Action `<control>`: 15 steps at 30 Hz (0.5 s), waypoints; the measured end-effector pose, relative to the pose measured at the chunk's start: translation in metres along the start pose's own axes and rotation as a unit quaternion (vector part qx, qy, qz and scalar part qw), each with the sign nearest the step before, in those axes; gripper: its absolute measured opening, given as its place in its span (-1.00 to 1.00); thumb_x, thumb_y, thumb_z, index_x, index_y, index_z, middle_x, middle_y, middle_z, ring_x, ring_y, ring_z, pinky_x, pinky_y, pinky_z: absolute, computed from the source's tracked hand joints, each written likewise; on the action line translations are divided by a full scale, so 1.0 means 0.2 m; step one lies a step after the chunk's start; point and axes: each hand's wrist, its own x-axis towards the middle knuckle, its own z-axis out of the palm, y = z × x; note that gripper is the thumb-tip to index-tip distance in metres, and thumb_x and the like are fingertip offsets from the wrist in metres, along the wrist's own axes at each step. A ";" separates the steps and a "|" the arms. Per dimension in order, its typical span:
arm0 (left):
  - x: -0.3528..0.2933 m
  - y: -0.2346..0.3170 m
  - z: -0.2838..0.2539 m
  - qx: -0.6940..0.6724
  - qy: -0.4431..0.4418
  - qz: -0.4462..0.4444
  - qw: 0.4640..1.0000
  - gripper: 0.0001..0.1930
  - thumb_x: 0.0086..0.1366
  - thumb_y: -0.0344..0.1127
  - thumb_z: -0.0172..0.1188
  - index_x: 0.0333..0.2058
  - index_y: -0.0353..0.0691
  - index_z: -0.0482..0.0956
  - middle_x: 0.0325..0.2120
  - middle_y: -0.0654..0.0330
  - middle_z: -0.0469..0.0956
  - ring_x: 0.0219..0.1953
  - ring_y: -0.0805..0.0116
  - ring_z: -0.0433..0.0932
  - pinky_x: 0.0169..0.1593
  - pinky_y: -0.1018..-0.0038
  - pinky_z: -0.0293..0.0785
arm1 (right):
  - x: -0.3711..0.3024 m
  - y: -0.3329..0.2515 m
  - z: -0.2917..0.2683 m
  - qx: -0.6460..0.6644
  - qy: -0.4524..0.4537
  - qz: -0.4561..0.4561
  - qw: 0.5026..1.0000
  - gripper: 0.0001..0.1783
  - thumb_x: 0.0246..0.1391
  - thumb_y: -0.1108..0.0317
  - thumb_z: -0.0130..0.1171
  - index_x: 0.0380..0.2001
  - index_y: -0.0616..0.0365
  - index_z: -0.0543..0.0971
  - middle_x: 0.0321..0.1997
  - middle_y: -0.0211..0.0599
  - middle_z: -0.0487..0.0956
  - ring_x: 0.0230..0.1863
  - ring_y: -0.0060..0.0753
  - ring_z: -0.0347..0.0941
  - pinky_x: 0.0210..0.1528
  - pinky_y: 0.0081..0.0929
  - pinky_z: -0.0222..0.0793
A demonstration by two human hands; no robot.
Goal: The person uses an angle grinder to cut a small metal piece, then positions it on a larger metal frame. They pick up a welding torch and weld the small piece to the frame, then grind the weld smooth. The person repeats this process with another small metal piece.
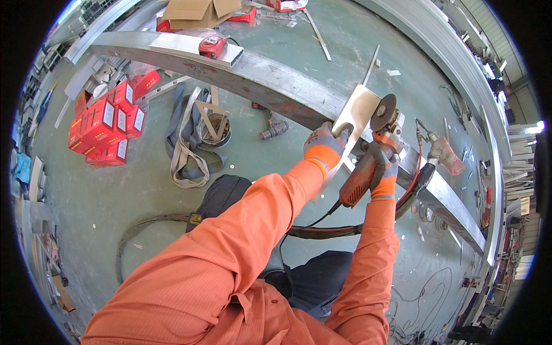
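In my gloved right hand point(383, 167) is a corded angle grinder point(356, 183), gripped by its orange-brown body. Its dark round disc point(383, 112) faces up beside the edge of a shiny metal plate point(361, 107); whether they touch I cannot tell. My gloved left hand point(325, 142) is closed around the near side of that plate, next to a rounded notch cut in it. The plate stands tilted across a long metal beam point(270, 83), which runs from far left to near right. Part of the plate is hidden behind my left hand.
A red tape measure point(212, 47) lies on the beam. Beyond the grinder, a hose-fed torch point(445, 155) rests there too. On the floor are a cordless drill point(274, 125), a bucket point(215, 135), straps point(187, 150) and stacked red boxes point(103, 129). A power cord trails below my hands.
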 end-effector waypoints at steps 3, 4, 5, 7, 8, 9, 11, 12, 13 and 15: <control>0.01 -0.02 -0.01 -0.003 0.002 0.000 1.000 -0.20 0.39 0.39 0.19 0.14 -0.34 0.61 0.03 -0.26 0.70 0.11 -0.27 0.66 0.19 0.02 0.55 | -0.02 -0.06 0.06 0.033 0.013 0.052 0.998 -0.61 0.05 0.22 0.45 -0.11 0.22 0.71 -0.17 -0.27 0.70 -0.19 -0.34 0.61 -0.08 -0.35 0.56; 0.01 -0.02 0.00 -0.004 0.003 0.004 1.000 -0.20 0.39 0.39 0.19 0.14 -0.35 0.61 0.03 -0.26 0.70 0.11 -0.27 0.66 0.19 0.02 0.55 | -0.02 -0.05 0.04 0.010 0.006 0.034 0.999 -0.59 0.12 0.16 0.42 -0.07 0.22 0.69 -0.17 -0.26 0.70 -0.20 -0.34 0.62 -0.10 -0.34 0.59; 0.01 -0.02 0.00 -0.006 0.004 0.008 1.000 -0.20 0.39 0.39 0.18 0.14 -0.35 0.61 0.03 -0.26 0.70 0.11 -0.28 0.66 0.19 0.02 0.56 | -0.01 -0.03 0.01 -0.013 -0.002 0.016 1.000 -0.57 0.19 0.11 0.38 -0.03 0.22 0.67 -0.16 -0.25 0.70 -0.22 -0.33 0.63 -0.11 -0.33 0.61; 0.01 -0.01 0.01 -0.002 0.004 0.009 1.000 -0.20 0.39 0.39 0.19 0.14 -0.35 0.61 0.02 -0.26 0.70 0.10 -0.28 0.67 0.18 0.02 0.56 | 0.00 0.00 -0.01 -0.016 -0.005 0.005 1.000 -0.55 0.26 0.06 0.35 0.00 0.21 0.65 -0.16 -0.24 0.70 -0.24 -0.32 0.64 -0.14 -0.31 0.64; 0.00 -0.01 0.02 0.001 0.005 0.010 1.000 -0.20 0.39 0.39 0.19 0.14 -0.35 0.61 0.02 -0.26 0.70 0.10 -0.28 0.67 0.18 0.02 0.56 | 0.01 0.02 -0.01 0.005 -0.001 0.012 1.000 -0.56 0.25 0.08 0.36 0.00 0.21 0.65 -0.16 -0.23 0.69 -0.25 -0.31 0.64 -0.15 -0.30 0.64; 0.00 -0.01 0.02 0.000 0.002 0.008 1.000 -0.19 0.39 0.39 0.19 0.15 -0.35 0.60 0.03 -0.26 0.70 0.11 -0.28 0.66 0.18 0.02 0.56 | 0.01 0.03 -0.02 0.025 0.003 0.019 0.999 -0.57 0.25 0.09 0.36 -0.01 0.21 0.65 -0.16 -0.23 0.69 -0.26 -0.30 0.64 -0.17 -0.29 0.65; 0.00 -0.01 0.00 0.001 -0.002 0.002 1.000 -0.18 0.38 0.40 0.18 0.17 -0.35 0.59 0.04 -0.26 0.69 0.12 -0.27 0.66 0.19 0.03 0.56 | 0.00 -0.01 0.02 0.041 0.024 0.028 0.998 -0.56 0.22 0.09 0.39 -0.02 0.20 0.65 -0.17 -0.21 0.69 -0.28 -0.29 0.65 -0.19 -0.28 0.66; 0.00 -0.01 -0.01 0.001 -0.003 -0.001 1.000 -0.17 0.38 0.40 0.18 0.18 -0.36 0.59 0.05 -0.26 0.69 0.13 -0.27 0.65 0.20 0.03 0.56 | -0.01 -0.03 0.04 0.048 0.035 0.032 0.998 -0.56 0.20 0.09 0.41 -0.02 0.20 0.65 -0.18 -0.21 0.69 -0.29 -0.28 0.65 -0.21 -0.27 0.66; 0.00 0.00 -0.01 0.001 -0.004 -0.003 1.000 -0.16 0.38 0.40 0.18 0.19 -0.37 0.58 0.06 -0.27 0.68 0.14 -0.27 0.65 0.21 0.03 0.55 | -0.02 -0.05 0.05 0.043 0.031 0.036 0.998 -0.54 0.19 0.09 0.42 -0.02 0.22 0.65 -0.18 -0.20 0.70 -0.30 -0.27 0.66 -0.21 -0.27 0.66; -0.01 0.00 -0.02 0.004 0.000 -0.006 1.000 -0.15 0.38 0.40 0.18 0.22 -0.38 0.56 0.08 -0.28 0.67 0.16 -0.27 0.64 0.23 0.04 0.54 | -0.03 -0.08 0.06 0.033 0.025 0.044 0.998 -0.50 0.15 0.08 0.45 -0.01 0.24 0.65 -0.19 -0.19 0.71 -0.30 -0.26 0.67 -0.20 -0.27 0.66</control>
